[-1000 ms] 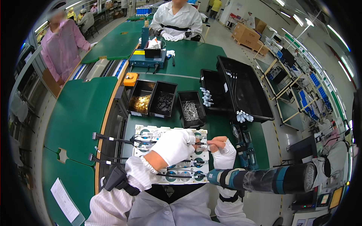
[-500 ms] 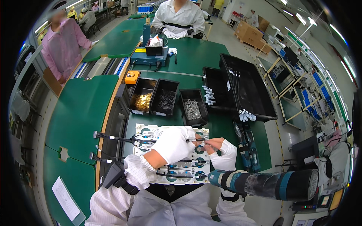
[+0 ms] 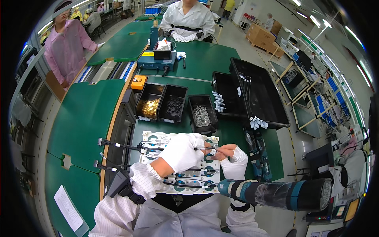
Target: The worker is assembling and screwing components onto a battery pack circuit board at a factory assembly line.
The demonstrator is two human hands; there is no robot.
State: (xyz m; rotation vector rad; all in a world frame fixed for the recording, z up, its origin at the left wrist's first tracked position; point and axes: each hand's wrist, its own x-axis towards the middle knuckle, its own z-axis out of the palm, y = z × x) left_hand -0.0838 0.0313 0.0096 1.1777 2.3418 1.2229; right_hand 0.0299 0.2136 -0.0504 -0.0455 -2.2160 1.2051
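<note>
A white plastic frame [image 3: 147, 136] with round blue-and-green openings lies in front of me, with black cables [image 3: 191, 185] running across it. My left hand [image 3: 182, 153], in a white glove with bare fingertips, is closed in a pinch on a black cable [image 3: 211, 147] over the frame's upper right part. Close beside it, my right hand [image 3: 233, 158], gloved the same way, has thumb and fingers pressed together near the cable's end. What sits between those fingertips is too small to make out. A teal-and-black power screwdriver [image 3: 272, 193] lies by my right forearm.
Beyond the frame stand black bins of gold parts [image 3: 150, 106], dark parts [image 3: 173, 106] and silver screws [image 3: 202, 116]. Larger black trays [image 3: 260, 94] hold cables with grey ends. More power screwdrivers [image 3: 258, 156] lie at right. Cable connectors [image 3: 103, 141] overhang at left. Two co-workers stand beyond.
Both hands stay over the same spot on the frame. My right fingertips have shifted slightly at the cable's end; the cable remains in my left hand.
</note>
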